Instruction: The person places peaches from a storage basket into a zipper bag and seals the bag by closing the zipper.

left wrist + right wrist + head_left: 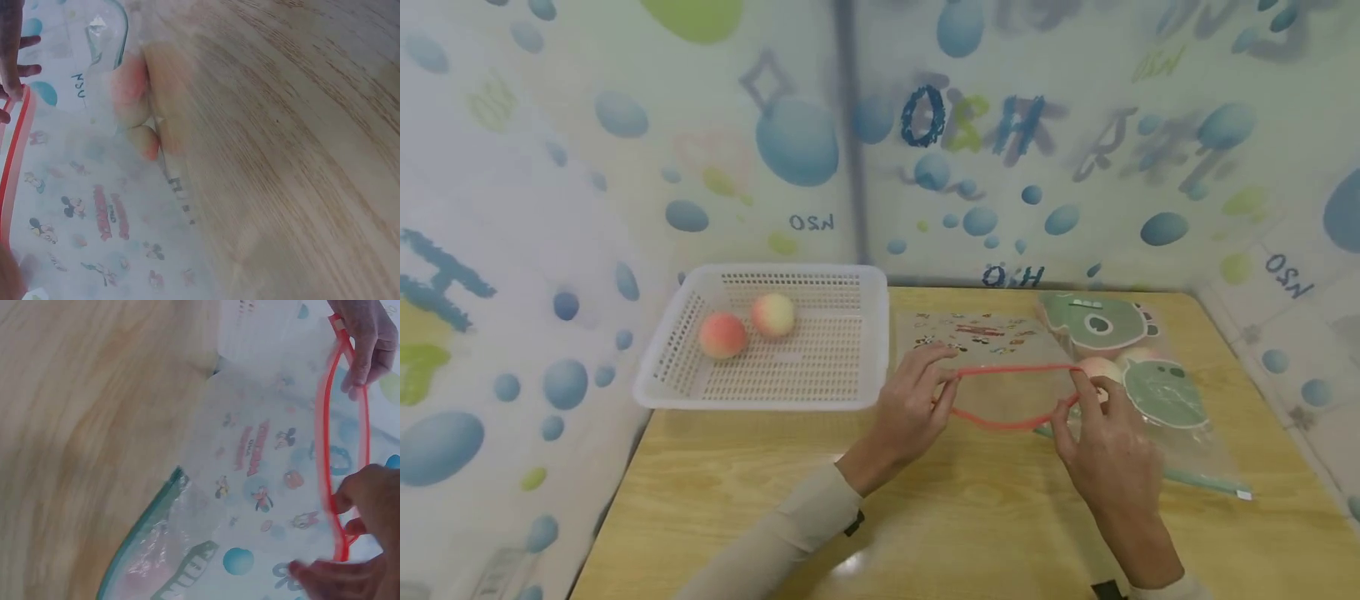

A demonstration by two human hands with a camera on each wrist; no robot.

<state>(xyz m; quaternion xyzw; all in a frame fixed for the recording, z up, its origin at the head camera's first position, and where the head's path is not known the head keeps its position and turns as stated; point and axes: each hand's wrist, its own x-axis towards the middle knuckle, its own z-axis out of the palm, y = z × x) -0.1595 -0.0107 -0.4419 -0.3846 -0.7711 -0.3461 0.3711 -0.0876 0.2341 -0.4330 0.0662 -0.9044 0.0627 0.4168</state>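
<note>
A clear zip bag point(992, 329) printed with small cartoon figures has a red zip edge, and its mouth gapes between the two hands. The left hand point(913, 400) pinches one end of the red edge; the right hand point(1108, 442) pinches the other. In the right wrist view the cartoon bag point(262, 456) hangs from both hands, and I see no fruit inside it. Beside the right hand lies another clear bag point(1195, 454) with green prints and a green zip edge, with peaches point(1097, 372) in it.
At the left stands a white plastic basket point(872, 350) with two peaches, one redder point(723, 335) and one paler point(773, 316). The wooden table point(730, 492) meets a wall covering point(880, 208) with printed blue and green drops at the back.
</note>
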